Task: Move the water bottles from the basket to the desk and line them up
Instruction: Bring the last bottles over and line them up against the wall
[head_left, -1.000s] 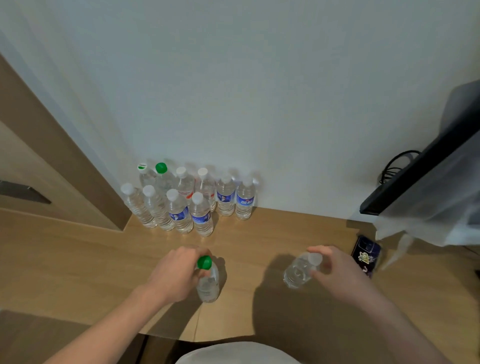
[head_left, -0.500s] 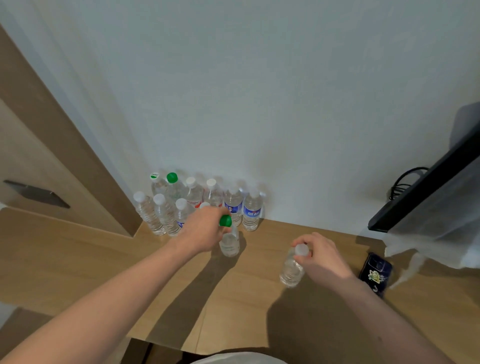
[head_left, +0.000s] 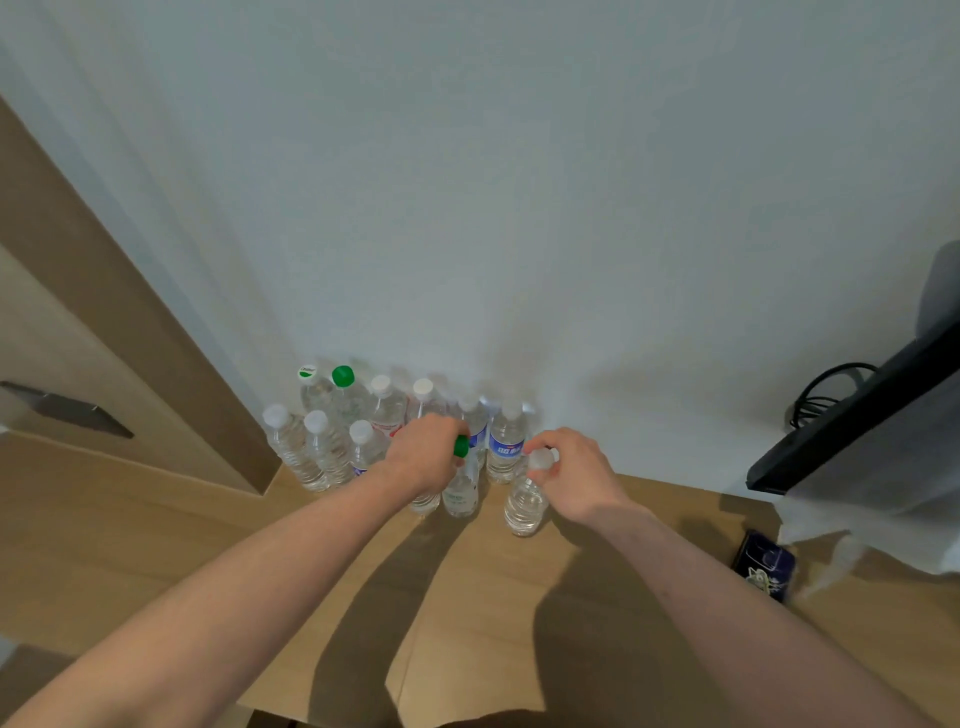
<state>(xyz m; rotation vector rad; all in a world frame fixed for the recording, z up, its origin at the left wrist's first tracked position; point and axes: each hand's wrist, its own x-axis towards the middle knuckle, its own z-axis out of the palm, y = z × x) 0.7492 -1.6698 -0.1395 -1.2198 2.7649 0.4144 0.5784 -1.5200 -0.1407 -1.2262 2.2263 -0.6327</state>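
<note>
Several clear water bottles stand in two rows on the wooden desk, against the white wall. My left hand grips the neck of a green-capped bottle standing at the right end of the front row. My right hand holds a white-capped bottle by its top, just right of the green-capped one, with its base on or near the desk. A blue-labelled bottle stands right behind them. The basket is out of view.
A dark phone lies on the desk at the right. Above it a black monitor edge sticks out with white plastic wrap and black cables behind. A wooden cabinet stands at the left.
Both hands have carried their bottles away from me toward the wall. The green-capped bottle has reached the front row, and the white-capped bottle has come up beside it.
</note>
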